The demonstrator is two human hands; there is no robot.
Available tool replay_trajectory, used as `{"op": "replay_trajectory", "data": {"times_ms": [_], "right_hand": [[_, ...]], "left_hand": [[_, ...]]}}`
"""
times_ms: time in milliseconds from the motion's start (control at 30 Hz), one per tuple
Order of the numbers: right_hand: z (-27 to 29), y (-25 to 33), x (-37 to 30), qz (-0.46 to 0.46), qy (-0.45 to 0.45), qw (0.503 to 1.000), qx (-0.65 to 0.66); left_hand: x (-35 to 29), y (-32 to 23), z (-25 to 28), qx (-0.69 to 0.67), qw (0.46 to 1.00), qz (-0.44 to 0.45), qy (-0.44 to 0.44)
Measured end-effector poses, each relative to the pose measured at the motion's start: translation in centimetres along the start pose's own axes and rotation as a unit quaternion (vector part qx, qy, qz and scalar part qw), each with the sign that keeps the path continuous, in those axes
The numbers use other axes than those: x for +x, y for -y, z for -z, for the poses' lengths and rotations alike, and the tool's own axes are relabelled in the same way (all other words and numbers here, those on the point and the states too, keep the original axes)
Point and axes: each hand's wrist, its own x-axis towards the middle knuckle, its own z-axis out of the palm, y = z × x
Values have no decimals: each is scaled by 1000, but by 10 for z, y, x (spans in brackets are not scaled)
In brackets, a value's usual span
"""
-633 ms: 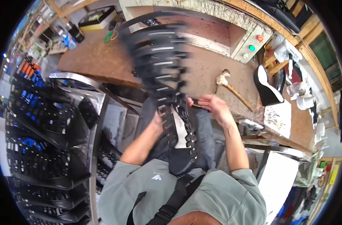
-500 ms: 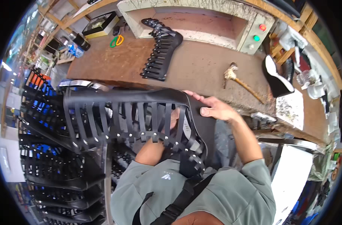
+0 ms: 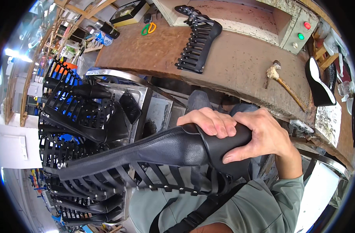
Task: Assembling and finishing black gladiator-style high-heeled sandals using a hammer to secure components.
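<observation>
1. Worktop [image 3: 142, 54]: the front edge runs diagonally beyond the hands; a stretch of brown surface separates the second boot [image 3: 207, 46] from the hammer [image 3: 288, 91].
2. Held boot [image 3: 166, 151]: positioned off the worktop, short of its front edge, shaft directed left across the metal rack [image 3: 127, 76]; contact with the stacked boots [image 3: 82, 124] cannot be determined.
3. Hands: two, both closed on the held boot. Left hand [image 3: 206, 119] wraps fingers over the heel; right hand [image 3: 265, 134] clasps the sole end, thumb on the near side.
4. Count on worktop: one strapped boot, mid-length; one hammer, near the front edge; one pair of scissors [image 3: 149, 27], towards the far left corner.
5. Materials: smooth black upper, long toothed zip, parallel straps; wooden hammer handle.
</observation>
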Motion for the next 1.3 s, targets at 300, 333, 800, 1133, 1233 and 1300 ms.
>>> {"op": "replay_trajectory", "data": {"times_ms": [300,333,800,1133,1233,1300], "right_hand": [[-3,-27,-12,-5,-129,991,23],[2,-23,-19,13,-188,982,-32],[200,-170,-178,-618,-185,569,-510],[131,-102,-14,-347,-254,783,-449],[147,-184,82,-256,-221,823,-457],[168,-243,131,-235,-208,804,-505]], "left_hand": [[-3,-3,10,81,878,307,-359],[-6,8,14,62,882,311,-348],[-16,59,117,88,890,444,-64],[-10,5,158,106,868,476,-89],[-13,11,179,188,898,392,-71],[-13,-2,189,136,903,393,-109]]}}
